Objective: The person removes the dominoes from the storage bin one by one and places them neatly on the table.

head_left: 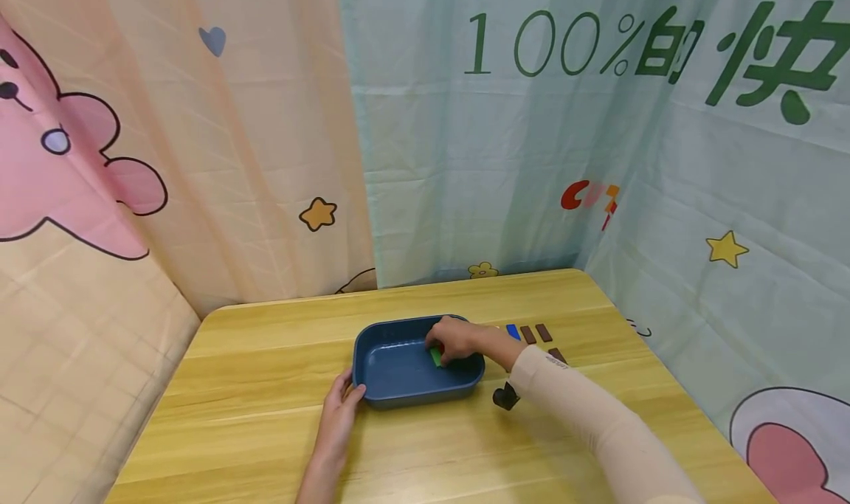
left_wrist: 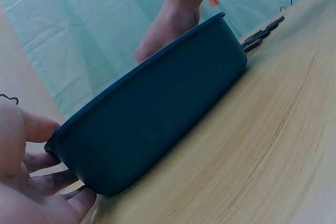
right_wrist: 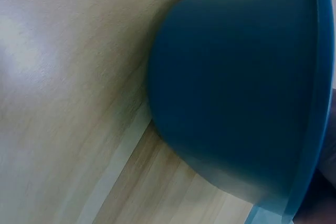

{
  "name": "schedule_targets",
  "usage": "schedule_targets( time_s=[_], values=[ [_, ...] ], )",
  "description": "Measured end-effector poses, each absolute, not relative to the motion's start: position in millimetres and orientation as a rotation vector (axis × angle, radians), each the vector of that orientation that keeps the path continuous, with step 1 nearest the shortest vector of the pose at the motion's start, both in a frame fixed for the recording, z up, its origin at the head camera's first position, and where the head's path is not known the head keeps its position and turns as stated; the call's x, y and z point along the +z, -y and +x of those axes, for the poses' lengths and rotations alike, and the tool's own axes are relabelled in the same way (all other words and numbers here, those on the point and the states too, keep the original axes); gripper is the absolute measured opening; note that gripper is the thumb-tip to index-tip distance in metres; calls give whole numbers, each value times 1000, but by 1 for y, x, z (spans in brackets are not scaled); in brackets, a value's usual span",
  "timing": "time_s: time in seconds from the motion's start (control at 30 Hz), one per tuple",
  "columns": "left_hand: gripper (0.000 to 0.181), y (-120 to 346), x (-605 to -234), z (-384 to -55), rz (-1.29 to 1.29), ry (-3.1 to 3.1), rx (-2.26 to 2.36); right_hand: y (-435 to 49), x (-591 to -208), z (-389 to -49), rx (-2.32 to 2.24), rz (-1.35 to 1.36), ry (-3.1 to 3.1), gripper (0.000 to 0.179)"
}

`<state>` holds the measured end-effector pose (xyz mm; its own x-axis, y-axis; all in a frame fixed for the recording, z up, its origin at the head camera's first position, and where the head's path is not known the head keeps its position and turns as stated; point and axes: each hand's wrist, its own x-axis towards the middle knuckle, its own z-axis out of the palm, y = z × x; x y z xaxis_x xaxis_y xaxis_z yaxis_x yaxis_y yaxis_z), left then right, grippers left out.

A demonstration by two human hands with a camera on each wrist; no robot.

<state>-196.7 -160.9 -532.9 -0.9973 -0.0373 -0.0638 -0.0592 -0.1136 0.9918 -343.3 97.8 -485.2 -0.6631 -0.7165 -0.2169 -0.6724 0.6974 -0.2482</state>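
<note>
A dark blue rectangular basin (head_left: 392,400) with rounded corners rests on the wooden table. My left hand (head_left: 340,406) holds its near left corner; in the left wrist view the thumb lies at the rim and the fingers bear on the outer wall. My right hand (head_left: 455,339) reaches over the right side, down into the basin. Its fingers pinch a small flat green block (head_left: 436,356), with a bit of red showing beside it. The basin wall hides the fingertips in the left wrist view. Mostly the basin's outer wall (right_wrist: 236,87) fills the right wrist view.
Right of the basin lie a blue block (head_left: 513,332) and several dark brown blocks (head_left: 544,333), some partly behind the right forearm. A black wrist camera (head_left: 506,396) hangs under the right sleeve. Printed curtains (head_left: 465,194) stand behind and beside the table (head_left: 265,371).
</note>
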Motion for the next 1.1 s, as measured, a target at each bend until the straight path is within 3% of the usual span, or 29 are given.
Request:
schedule_targets(
  time_s=[0.27,0.6,1.1],
  values=[
    [53,161,-533,-196,-93,-2087,2346,-94,-484,-343,-309,-1189,-2591,18],
    [53,162,-534,-196,-95,-2088,2330,-96,-485,-343,-440,-1208,-2581,6],
    [53,161,-536,-196,-96,-2106,2326,-120,-465,-335,-730,-1144,-2629,14]
  ],
)
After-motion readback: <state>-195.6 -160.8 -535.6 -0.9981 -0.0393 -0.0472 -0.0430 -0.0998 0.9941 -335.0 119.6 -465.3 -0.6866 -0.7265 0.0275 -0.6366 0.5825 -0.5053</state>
